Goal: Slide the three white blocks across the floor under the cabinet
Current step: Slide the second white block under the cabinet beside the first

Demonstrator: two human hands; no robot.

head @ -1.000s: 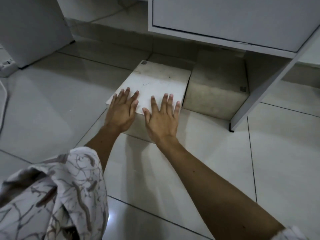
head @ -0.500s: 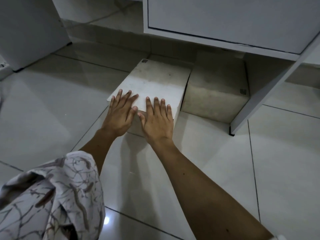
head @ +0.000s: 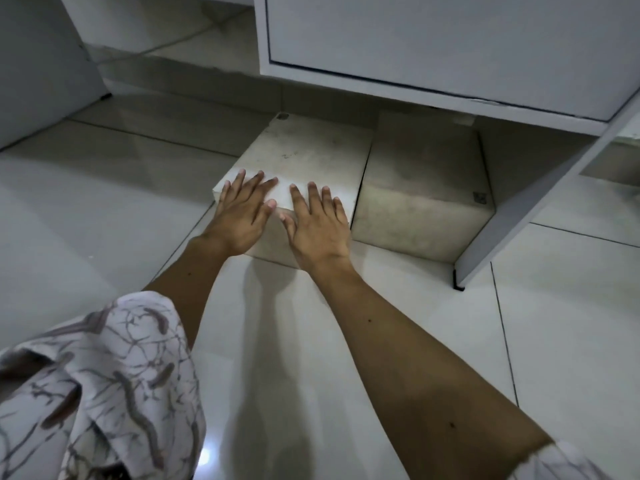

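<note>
Hands press flat on a white block (head: 304, 157): left hand (head: 242, 216) and right hand (head: 320, 225), fingers spread, nothing gripped. Block sits on the floor (head: 104, 209) beside a second block (head: 426, 188), partly under the cabinet (head: 450, 46). Faint markings unreadable.
</note>
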